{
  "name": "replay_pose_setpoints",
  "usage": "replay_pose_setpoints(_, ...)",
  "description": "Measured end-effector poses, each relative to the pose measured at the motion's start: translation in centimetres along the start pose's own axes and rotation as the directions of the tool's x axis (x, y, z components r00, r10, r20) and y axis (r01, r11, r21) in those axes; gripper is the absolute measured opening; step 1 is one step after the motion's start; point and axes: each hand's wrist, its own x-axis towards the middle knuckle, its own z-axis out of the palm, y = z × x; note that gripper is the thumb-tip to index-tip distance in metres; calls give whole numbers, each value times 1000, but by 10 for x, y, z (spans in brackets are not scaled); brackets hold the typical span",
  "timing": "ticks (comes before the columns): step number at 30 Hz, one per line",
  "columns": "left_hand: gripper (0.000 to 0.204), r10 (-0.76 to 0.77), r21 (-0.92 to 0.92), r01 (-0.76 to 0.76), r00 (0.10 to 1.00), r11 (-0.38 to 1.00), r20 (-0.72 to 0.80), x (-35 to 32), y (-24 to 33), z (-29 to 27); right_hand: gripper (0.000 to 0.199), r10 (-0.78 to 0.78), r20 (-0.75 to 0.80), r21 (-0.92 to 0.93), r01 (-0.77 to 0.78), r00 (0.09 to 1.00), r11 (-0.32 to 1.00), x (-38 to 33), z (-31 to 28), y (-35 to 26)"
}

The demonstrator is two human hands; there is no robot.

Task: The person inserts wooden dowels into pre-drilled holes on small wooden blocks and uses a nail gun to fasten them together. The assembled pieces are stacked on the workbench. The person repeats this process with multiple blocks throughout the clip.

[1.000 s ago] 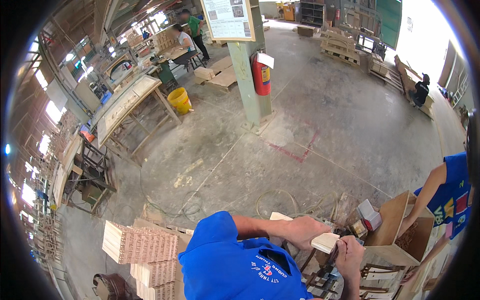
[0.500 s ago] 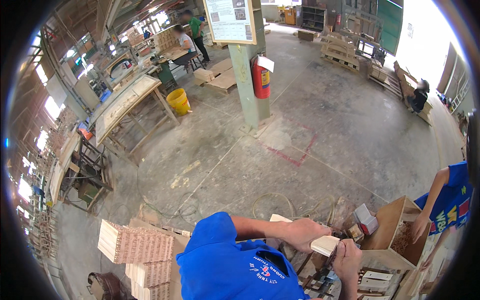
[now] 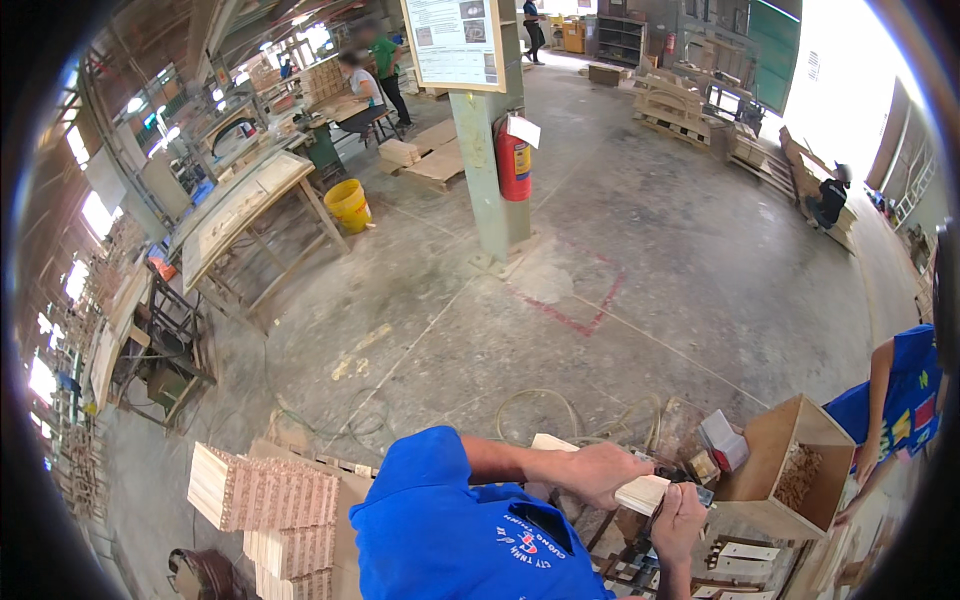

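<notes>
Clamped in the left hand [image 3: 603, 470], a pale wooden slat [image 3: 640, 492] is held over the cluttered bench while the right hand [image 3: 680, 518] grips a dark tool beneath, where fingers could be pinched by a slip.

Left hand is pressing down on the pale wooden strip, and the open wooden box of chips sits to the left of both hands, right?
Not quite. In the head view the open wooden box of chips sits to the right of the hands. The left hand does rest on the pale wooden strip.
</notes>
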Motion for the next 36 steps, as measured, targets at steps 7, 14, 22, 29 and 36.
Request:
replay_pose_setpoints(7, 59, -87, -54, 86, 996, 995, -19, 2, 1, -8, 30, 201, -62, 248, -180, 978, 952, -1, -2, 16)
replay_pose_setpoints(14, 63, -173, -281, 162, 985, 946, -12, -7, -25, -5, 34, 239, 340, 648, -42, 910, -761, -41, -56, 65)
replay_pose_setpoints(22, 57, 32, -512, -49, 999, 857, -42, 37, -7, 31, 28, 263, 305, 555, 54, 915, -830, -55, 36, 75)
replay_pose_setpoints(29, 58, 68, -516, -135, 987, 846, -148, 61, 3, 36, 30, 230, 206, 594, 65, 951, -802, -21, 38, 48)
replay_pose_setpoints(36, 61, -13, -526, -46, 994, 849, -107, 64, 4, 30, 38, 203, 175, 618, 53, 963, -785, -12, 38, 38)
